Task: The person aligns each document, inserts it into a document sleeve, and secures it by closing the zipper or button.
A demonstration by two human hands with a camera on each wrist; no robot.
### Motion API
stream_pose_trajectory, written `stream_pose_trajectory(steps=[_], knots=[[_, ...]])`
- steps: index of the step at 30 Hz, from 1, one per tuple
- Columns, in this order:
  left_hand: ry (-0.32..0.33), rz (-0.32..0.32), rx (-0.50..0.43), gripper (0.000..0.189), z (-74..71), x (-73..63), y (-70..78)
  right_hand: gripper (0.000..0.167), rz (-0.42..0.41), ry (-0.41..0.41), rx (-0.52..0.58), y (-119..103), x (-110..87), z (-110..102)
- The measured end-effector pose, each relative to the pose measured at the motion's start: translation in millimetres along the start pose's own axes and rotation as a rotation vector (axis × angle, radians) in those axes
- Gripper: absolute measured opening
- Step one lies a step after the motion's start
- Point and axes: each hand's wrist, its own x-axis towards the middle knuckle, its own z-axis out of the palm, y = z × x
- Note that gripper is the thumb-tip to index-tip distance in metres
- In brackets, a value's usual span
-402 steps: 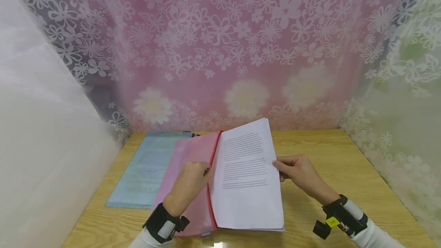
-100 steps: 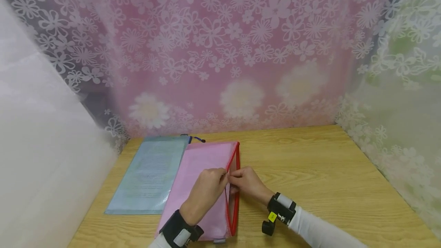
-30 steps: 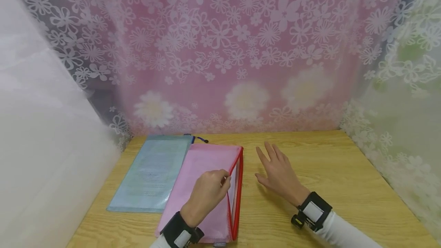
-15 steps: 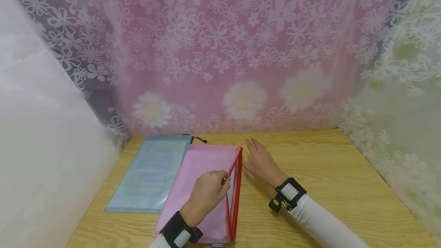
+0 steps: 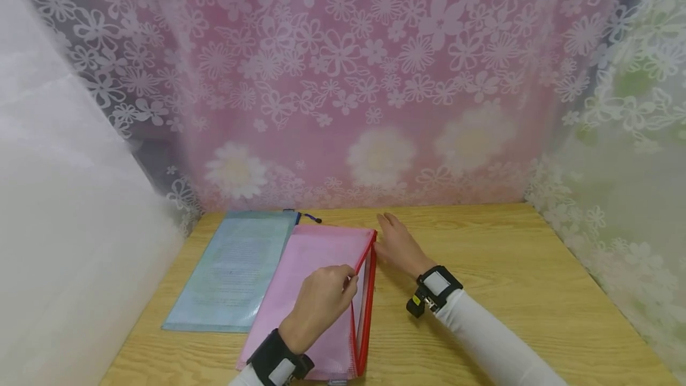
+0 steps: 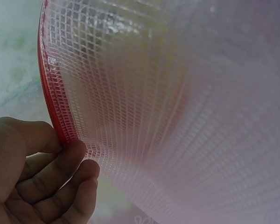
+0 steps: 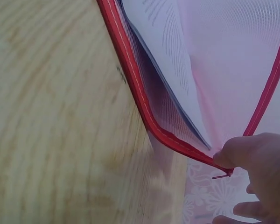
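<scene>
A pink mesh zipper pouch (image 5: 321,243) lies on the table with its red-edged mouth gaping toward the right. White printed paper (image 7: 170,60) sits inside it, seen through the opening in the right wrist view. My left hand (image 5: 321,296) rests over the pouch and pinches the red zipper edge (image 6: 53,102) of the upper layer, holding it lifted. At the far right corner of the pouch is my right hand (image 5: 402,252), thumb (image 7: 233,151) touching the red-edged corner, other fingers reaching past it. A short red thread (image 7: 220,177) sticks out at that corner.
A blue zipper pouch (image 5: 230,273) with printed paper inside lies to the left, partly under the pink one. Its dark zipper pull (image 5: 312,218) points right at the back. Floral curtains (image 5: 375,76) enclose the wooden table (image 5: 482,302) behind and at the sides.
Earlier the printed sheets were partly outside the pink pouch; now they are inside. The right hand left the mouth, spread over the table, then came to the far corner. The left hand kept its pinch.
</scene>
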Motion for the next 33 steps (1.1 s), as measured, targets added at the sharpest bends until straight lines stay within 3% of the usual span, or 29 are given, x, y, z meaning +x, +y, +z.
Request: stream_pose_trajectory(steps=[8,17,27,33], knots=[[-0.004,0.002,-0.02,0.007,-1.9,2.2,-0.9,0.057,0.155,-0.093,0.128,3.7,11.9,-0.1],[-0.023,-0.014,-0.046,0.007,-0.9,0.0,-3.6,0.019,0.12,-0.083,0.191,4.5,11.7,3.7],[-0.05,-0.017,-0.047,0.007,0.7,-1.3,-6.0,0.012,0.16,-0.025,0.184,3.6,9.7,-0.2],[-0.037,-0.013,-0.053,0.007,1.6,-1.5,-6.2,0.025,0.139,0.01,0.178,4.3,10.6,4.0]])
